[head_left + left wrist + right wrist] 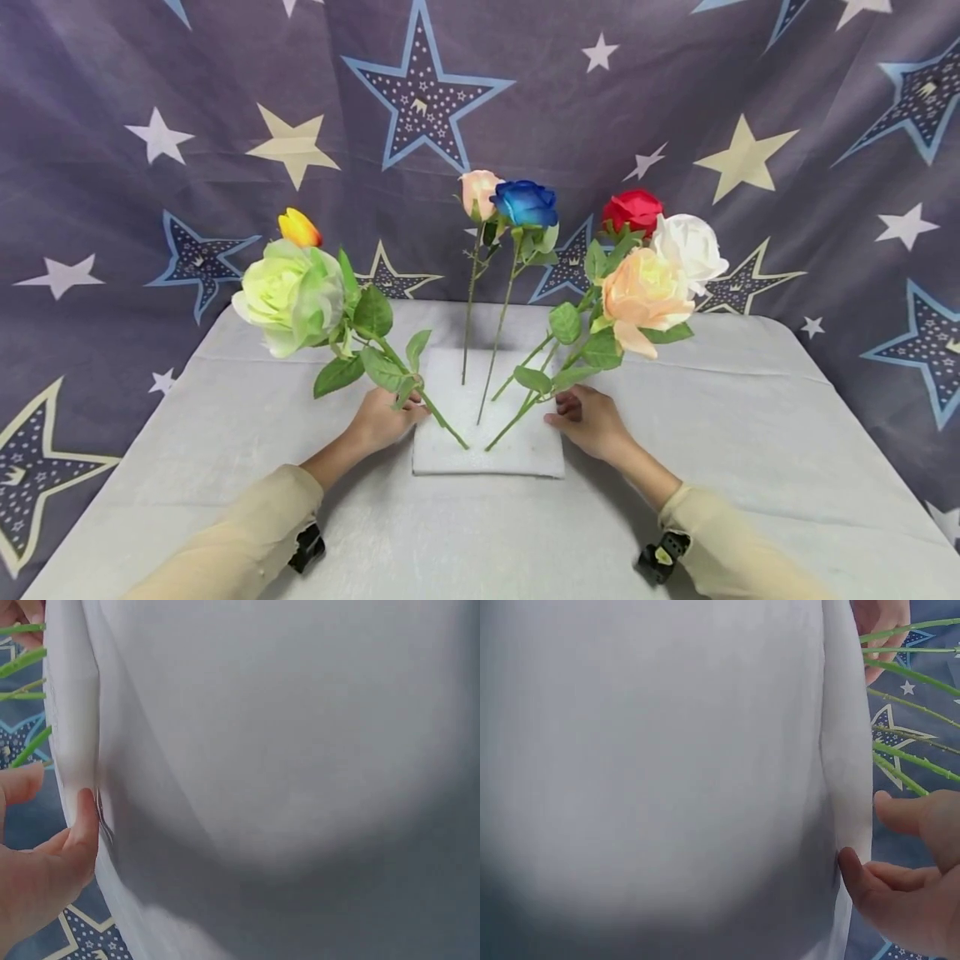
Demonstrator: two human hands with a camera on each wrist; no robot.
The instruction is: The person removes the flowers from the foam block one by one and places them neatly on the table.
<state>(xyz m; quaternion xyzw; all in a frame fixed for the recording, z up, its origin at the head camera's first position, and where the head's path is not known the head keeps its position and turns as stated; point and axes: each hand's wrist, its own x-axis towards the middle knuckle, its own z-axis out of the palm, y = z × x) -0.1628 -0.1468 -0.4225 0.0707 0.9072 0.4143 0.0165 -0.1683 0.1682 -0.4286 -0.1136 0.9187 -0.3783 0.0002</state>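
Head view has a big pale green flower (pixel 288 296) on the left, with a little yellow and orange tulip (pixel 300 227) peeking up right behind it. The big flower's green stem (pixel 442 423) leans down to the right and ends in the white block (pixel 521 458). Below these flowers is a tan left sleeve (pixel 247 525), with a black gadget (pixel 307 547) at its cuff. Next comes the left hand (pixel 386 417), beside the block's left edge. In the left wrist view, one fingertip touches the end of the block and the thumb is spread apart from it, so the hand is partly open and not wrapped around anything.

The block lies flat in the middle of the worktop (pixel 750 417), between the two hands. Two thin flowers stand in it: a small pink one (pixel 480 193), then a blue rose (pixel 525 202) in front of it.

The right hand (pixel 592 421) is at the block's right edge. In the right wrist view, a fingertip touches the block and the thumb sits apart, so this hand is partly open too. Above it, leaning right, are a red rose (pixel 633 210), a peach rose (pixel 647 292) in front and a white rose (pixel 688 250). Last comes the right sleeve (pixel 738 537).
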